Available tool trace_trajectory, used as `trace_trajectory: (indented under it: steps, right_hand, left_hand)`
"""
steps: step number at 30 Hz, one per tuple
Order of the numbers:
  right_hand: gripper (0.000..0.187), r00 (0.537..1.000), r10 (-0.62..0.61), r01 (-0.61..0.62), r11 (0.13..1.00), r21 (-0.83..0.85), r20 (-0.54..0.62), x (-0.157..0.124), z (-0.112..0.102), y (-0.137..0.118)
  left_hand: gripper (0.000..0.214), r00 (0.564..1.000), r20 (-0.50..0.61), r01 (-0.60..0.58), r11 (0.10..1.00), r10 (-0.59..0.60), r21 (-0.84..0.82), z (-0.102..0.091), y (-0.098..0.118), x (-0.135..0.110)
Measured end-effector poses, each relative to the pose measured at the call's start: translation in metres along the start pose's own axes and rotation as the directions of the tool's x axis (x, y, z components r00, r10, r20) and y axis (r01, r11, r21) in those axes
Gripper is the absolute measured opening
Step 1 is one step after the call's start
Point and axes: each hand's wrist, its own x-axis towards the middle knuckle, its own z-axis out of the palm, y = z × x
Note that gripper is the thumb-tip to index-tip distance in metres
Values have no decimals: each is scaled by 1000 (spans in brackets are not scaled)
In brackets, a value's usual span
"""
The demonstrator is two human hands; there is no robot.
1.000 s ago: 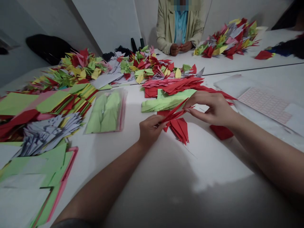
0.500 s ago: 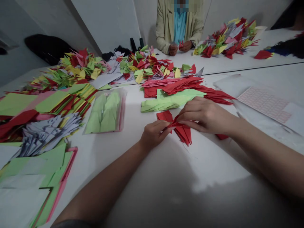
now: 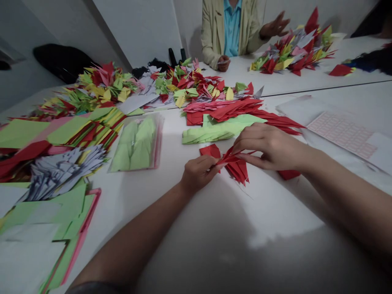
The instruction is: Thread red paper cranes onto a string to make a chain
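Observation:
My left hand [image 3: 198, 172] and my right hand [image 3: 269, 146] meet over the white table [image 3: 214, 228], both pinched on one folded red paper piece [image 3: 230, 158]. Under it lies a small stack of folded red pieces [image 3: 240, 172]. A flat red square [image 3: 210, 150] lies just behind my left fingers, and another red piece [image 3: 288, 174] shows below my right wrist. Stacks of folded green paper [image 3: 219, 128] and red paper [image 3: 245, 110] lie right behind my hands.
Piles of folded coloured paper [image 3: 98, 87] and flat sheets [image 3: 58, 132] fill the left. A clear bag of green paper [image 3: 137, 143] lies left of centre. A sticker sheet [image 3: 341, 132] lies right. Across the table a person in a beige jacket [image 3: 214, 28] raises one hand beside another pile [image 3: 294, 51].
My hands lowered the red piece from above the table onto the small red stack and drew closer together. The person opposite lifted one hand out to the side.

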Motion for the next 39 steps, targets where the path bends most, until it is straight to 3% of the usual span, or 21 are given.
trace_trajectory:
  steps: [7,20,31,39]
  right_hand:
    - [18,999,-31,31,999,39,-13,5,12,-12]
    - [22,997,-70,71,996,-48,27,6,27,-22]
    - [14,998,-57,56,992,110,8,7,7,-16]
    - [10,998,11,-7,998,56,-61,-2,-10,-2]
  left_hand:
    - [10,988,41,-152,988,152,0,1,-5,-3]
    - [13,961,171,-231,970,216,78,1,-5,-8]
    - [7,970,95,-222,974,225,-43,1,0,-7]
    - [12,986,37,-162,986,163,-37,1,-1,-6]
